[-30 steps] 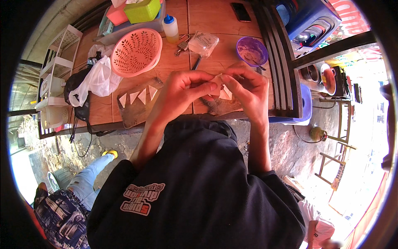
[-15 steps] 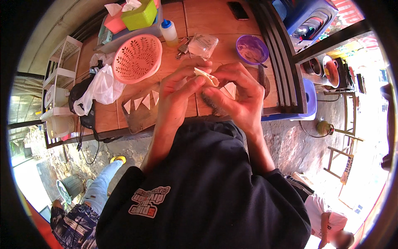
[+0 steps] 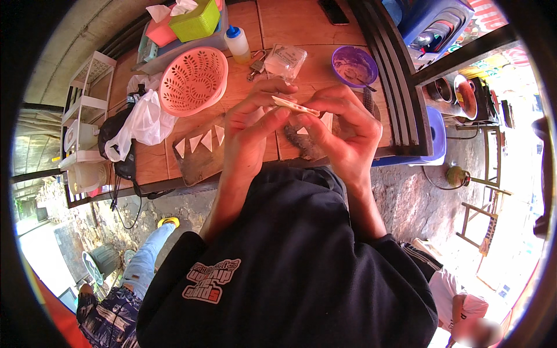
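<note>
Between both hands, above the front of the table, is a small pale folded dough wrapper [image 3: 295, 106]. My left hand [image 3: 252, 123] pinches its left end between thumb and fingers. The right end is pinched by my right hand [image 3: 346, 123], thumb below and fingers above. The wrapper appears narrow and closed along its edge; any filling inside is hidden. Several pale triangular dough pieces [image 3: 206, 140] lie in a row on a dark board [image 3: 200, 165] left of my left hand. More pale pieces [image 3: 327, 120] show partly behind my right hand, over a second dark floury board [image 3: 297, 145].
Farther back are a pink perforated basket [image 3: 193, 81], a squeeze bottle [image 3: 237, 44], a clear plastic packet [image 3: 285, 61] and a purple bowl [image 3: 354, 66] of pale paste. A white plastic bag [image 3: 149, 120] lies at the left. Two other people are at the lower corners.
The wrapper, which showed an open pocket at its right end, now looks flatter and longer. My right hand has shifted slightly right, and both hands still grip it.
</note>
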Motion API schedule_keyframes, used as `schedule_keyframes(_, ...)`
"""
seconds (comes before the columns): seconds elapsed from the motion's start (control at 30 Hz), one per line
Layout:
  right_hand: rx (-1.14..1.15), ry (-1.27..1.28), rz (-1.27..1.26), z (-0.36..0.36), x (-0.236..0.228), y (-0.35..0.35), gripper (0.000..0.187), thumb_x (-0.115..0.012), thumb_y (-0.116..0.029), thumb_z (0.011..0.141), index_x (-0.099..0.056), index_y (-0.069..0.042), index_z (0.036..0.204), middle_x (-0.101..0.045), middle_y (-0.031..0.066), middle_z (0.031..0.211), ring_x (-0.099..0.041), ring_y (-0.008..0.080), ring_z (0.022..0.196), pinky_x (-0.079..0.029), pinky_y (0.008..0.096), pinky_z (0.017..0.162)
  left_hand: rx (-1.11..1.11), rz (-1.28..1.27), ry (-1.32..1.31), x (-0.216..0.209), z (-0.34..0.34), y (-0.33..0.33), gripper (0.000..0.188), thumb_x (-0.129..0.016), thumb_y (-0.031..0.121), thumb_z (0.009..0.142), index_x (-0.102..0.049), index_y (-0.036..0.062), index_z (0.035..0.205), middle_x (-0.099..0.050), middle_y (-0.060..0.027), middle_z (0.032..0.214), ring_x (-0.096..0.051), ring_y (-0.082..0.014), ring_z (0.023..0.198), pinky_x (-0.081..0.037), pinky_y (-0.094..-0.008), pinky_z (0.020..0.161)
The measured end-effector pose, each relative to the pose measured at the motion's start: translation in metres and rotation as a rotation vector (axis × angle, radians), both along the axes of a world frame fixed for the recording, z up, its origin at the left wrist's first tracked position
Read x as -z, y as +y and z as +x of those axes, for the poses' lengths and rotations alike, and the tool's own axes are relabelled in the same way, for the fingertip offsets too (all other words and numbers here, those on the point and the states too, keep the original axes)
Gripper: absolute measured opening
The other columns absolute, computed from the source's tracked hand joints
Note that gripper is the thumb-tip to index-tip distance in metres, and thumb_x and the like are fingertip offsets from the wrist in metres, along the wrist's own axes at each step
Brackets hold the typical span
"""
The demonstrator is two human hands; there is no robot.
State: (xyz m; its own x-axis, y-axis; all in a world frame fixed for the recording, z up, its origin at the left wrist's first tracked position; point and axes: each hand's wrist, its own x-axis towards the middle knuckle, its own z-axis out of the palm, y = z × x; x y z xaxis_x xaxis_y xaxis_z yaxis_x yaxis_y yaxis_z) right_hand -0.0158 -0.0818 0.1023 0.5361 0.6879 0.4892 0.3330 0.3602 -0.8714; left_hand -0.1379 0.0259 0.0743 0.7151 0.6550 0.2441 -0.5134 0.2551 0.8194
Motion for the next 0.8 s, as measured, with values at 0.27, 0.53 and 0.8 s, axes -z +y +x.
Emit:
schedule_keyframes(0.27, 0.025, -0.031, 0.003, 0.0, -0.004, -0.001, 0.019, -0.08, -0.002, 0.075, -0.073, 0.002, 0.093, -0.066, 0.0081, 0.09, -0.064, 0.0132, 0.081, -0.051, 0.0246, 0.071, 0.02, -0.037, -0.023, 0.0, 0.001, -0.001, 0.015, -0.064, 0.002, 0.087, -0.069, 0.0009, 0.101, -0.059, -0.0098, 0.123, -0.051, -0.0186, 0.121, -0.033, -0.037, 0.106)
schedule_keyframes(0.53, -0.203, 0.595, 0.007, 0.01, 0.014, -0.007, 0.012, -0.07, 0.001, 0.087, -0.069, 0.001, 0.099, -0.07, 0.0111, 0.093, -0.068, 0.0145, 0.077, -0.054, 0.0253, 0.072, -0.093, -0.044, 0.003, -0.003, 0.002, -0.003, 0.035, -0.068, 0.0, 0.083, -0.061, 0.0025, 0.117, -0.059, -0.0061, 0.105, -0.053, -0.0127, 0.105, -0.039, -0.0296, 0.097)
schedule_keyframes(0.8, -0.439, 1.073, 0.272, 0.018, 0.045, -0.002, 0.012, -0.059, 0.0, 0.094, -0.062, 0.002, 0.106, -0.07, 0.015, 0.101, -0.07, 0.0202, 0.084, -0.057, 0.0297, 0.078, -0.093, 0.046, 0.217, 0.0, -0.003, 0.005, 0.056, -0.074, 0.003, 0.08, -0.054, 0.0036, 0.132, -0.06, -0.0049, 0.105, -0.055, -0.0091, 0.09, -0.044, -0.0263, 0.087)
